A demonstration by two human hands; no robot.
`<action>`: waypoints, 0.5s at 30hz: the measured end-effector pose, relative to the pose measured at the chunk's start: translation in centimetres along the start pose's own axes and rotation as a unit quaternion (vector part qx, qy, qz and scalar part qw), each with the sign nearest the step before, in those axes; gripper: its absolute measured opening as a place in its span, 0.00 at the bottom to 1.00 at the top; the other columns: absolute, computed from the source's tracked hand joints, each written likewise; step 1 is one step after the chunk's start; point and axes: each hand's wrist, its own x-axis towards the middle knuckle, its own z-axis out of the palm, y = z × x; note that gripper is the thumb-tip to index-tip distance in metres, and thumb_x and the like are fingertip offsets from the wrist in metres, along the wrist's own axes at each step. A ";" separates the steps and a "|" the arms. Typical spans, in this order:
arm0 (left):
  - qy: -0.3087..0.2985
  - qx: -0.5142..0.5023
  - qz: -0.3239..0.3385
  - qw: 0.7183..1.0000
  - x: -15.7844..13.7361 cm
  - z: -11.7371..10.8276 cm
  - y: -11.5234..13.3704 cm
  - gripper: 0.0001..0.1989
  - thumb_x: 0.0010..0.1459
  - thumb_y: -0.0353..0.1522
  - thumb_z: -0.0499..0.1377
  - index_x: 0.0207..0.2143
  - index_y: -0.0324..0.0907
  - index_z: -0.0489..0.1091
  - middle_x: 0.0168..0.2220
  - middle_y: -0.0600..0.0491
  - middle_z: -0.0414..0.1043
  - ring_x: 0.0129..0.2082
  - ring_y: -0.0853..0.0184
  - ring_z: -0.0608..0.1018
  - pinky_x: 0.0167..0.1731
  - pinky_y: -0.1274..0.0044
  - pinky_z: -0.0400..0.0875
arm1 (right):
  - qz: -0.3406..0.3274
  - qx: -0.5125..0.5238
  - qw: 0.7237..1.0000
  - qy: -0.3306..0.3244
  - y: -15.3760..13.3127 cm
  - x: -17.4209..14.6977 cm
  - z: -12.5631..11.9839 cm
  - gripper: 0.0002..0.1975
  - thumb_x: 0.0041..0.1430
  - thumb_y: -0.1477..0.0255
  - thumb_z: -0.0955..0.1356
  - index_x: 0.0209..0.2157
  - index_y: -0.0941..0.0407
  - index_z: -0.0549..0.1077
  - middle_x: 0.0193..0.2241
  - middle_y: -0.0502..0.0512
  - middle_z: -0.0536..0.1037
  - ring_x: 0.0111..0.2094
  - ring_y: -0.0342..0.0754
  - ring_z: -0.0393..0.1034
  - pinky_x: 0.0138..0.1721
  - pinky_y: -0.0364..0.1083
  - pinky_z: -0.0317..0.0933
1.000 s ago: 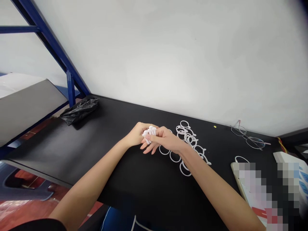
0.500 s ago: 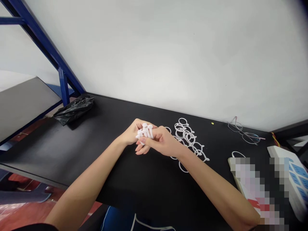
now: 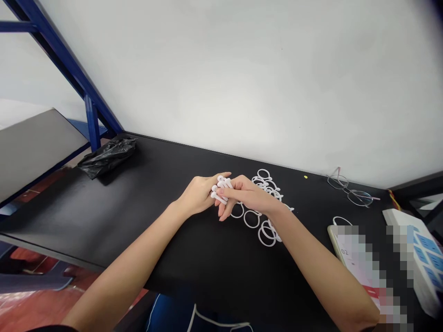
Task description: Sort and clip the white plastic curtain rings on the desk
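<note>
A small bundle of white plastic rings with round knobs (image 3: 222,188) is between my hands above the black table. My right hand (image 3: 242,190) is closed on the bundle, its thumb pressing across the rings and its fingers curled beneath. On the other side, my left hand (image 3: 200,193) holds the bundle against its palm side. One of its fingers sticks out along the top, while the others are mostly hidden behind the rings. Loose white rings (image 3: 251,219) lie in a scattered pile under and behind my right wrist, which partly covers them.
At the table's (image 3: 162,175) far left lies a crumpled black plastic bag (image 3: 108,157). To the right are eyeglasses (image 3: 360,198), a phone-like device (image 3: 332,240), partly pixelated, and a white power strip (image 3: 427,263). A white wall (image 3: 221,92) rises behind.
Both hands have shifted right with the bundle of rings, closer to the pile. The knobs now stand at the bundle's left end, and more loose rings show below my right hand.
</note>
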 end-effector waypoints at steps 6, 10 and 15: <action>0.027 -0.110 -0.051 0.992 0.6 -0.5 1.4 0.13 0.51 0.30 0.59 0.38 0.35 0.78 0.18 0.56 0.71 0.16 0.76 0.65 0.19 0.84 0.61 | -0.019 -0.040 0.998 -0.054 -0.7 -0.4 -0.4 0.25 0.60 0.52 0.65 0.29 0.61 0.75 0.19 0.51 0.78 0.23 0.45 0.77 0.41 0.47 0.69; 0.002 -0.227 -0.126 0.966 0.9 -0.6 1.9 0.15 0.51 0.34 0.62 0.39 0.33 0.78 0.21 0.54 0.73 0.19 0.74 0.69 0.19 0.83 0.62 | -0.041 -0.041 0.996 -0.062 -1.1 -0.5 -0.1 0.23 0.62 0.53 0.64 0.29 0.60 0.74 0.17 0.48 0.75 0.23 0.44 0.76 0.35 0.45 0.70; -0.004 -0.296 -0.133 0.946 1.1 -0.7 2.0 0.18 0.50 0.39 0.65 0.39 0.34 0.77 0.28 0.50 0.78 0.25 0.69 0.76 0.25 0.80 0.71 | -0.070 -0.044 0.995 -0.053 -1.3 -0.6 0.6 0.21 0.61 0.56 0.66 0.31 0.61 0.75 0.19 0.50 0.77 0.23 0.43 0.76 0.28 0.42 0.69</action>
